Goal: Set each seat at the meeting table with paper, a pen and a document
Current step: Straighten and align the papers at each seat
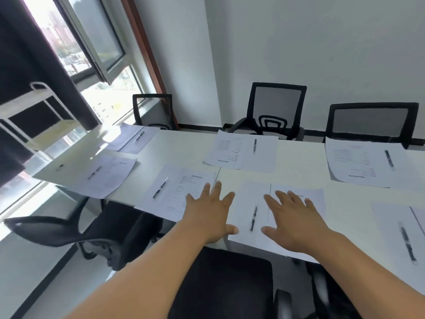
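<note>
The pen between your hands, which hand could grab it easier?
Probably the right hand. Its thumb lies just beside the pen, which rests on the blank paper. The left hand is spread slightly farther off, over the table seam, its thumb near the paper's edge.

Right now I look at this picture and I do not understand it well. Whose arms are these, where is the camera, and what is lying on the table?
There is no machine here. The two bare arms belong to a person who wears the camera on the head, so the single picture looks forward and down over a white meeting table.

The left hand and the right hand are spread with straight fingers over the nearest place setting; neither holds anything. Between them lies a pen on a blank sheet, with a printed document partly under the right hand.

More settings of sheets with a pen lie in front of the black chairs. A window is on the left.
</note>
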{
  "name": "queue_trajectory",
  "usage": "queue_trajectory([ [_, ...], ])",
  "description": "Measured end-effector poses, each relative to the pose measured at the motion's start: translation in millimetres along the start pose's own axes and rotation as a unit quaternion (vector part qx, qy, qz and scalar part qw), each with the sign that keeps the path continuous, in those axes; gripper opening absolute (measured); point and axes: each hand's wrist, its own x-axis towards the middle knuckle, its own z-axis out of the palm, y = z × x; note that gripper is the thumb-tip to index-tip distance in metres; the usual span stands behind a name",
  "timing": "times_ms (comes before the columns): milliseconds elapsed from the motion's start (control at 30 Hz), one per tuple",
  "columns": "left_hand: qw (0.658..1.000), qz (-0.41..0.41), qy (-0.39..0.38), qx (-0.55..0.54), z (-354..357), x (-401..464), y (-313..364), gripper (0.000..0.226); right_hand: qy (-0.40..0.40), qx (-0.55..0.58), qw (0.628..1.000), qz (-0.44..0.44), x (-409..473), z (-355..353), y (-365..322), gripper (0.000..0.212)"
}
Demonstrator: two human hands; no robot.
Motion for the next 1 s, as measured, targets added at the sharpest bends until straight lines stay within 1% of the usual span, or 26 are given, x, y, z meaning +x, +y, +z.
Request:
queue_trajectory([
  [133, 1.0, -0.018, 0.008, 0.003, 3, -39, -11, 0.102, 0.025, -0.013, 0.999, -0.029, -23, -13, -28, 0.089],
  [267, 1.0, -0.016, 0.027, 0.002, 6, -65, -22, 0.095, 0.044, -0.028, 0.998, -0.041, -45, -19, -55, 0.09],
  [300, 0.999, -0.009, 0.039, -0.004, 6, -79, -29, 0.093, 0.053, -0.039, 0.997, -0.034, -55, -22, -69, 0.09],
  [400, 0.999, -0.002, 0.052, -0.012, 7, -92, -34, 0.09, 0.055, -0.04, 0.997, -0.027, -66, -25, -83, 0.091],
  [600, 0.996, 0.03, 0.089, -0.009, 30, -149, -85, 0.088, 0.061, -0.046, 0.997, -0.015, -101, -20, -165, 0.092],
  [700, 0.996, 0.029, 0.081, 0.002, 42, -176, -114, 0.086, 0.067, -0.04, 0.997, -0.019, -116, -16, -206, 0.091],
  [800, 0.996, 0.02, 0.089, -0.002, 45, -200, -146, 0.084, 0.073, -0.036, 0.996, -0.023, -127, -23, -242, 0.09],
  [900, 0.995, 0.018, 0.098, 0.001, 43, -213, -163, 0.084, 0.073, -0.033, 0.997, -0.022, -131, -32, -258, 0.09],
  [1000, 0.996, 0.004, 0.09, -0.003, 38, -223, -176, 0.084, 0.078, -0.03, 0.996, -0.034, -129, -42, -269, 0.088],
])
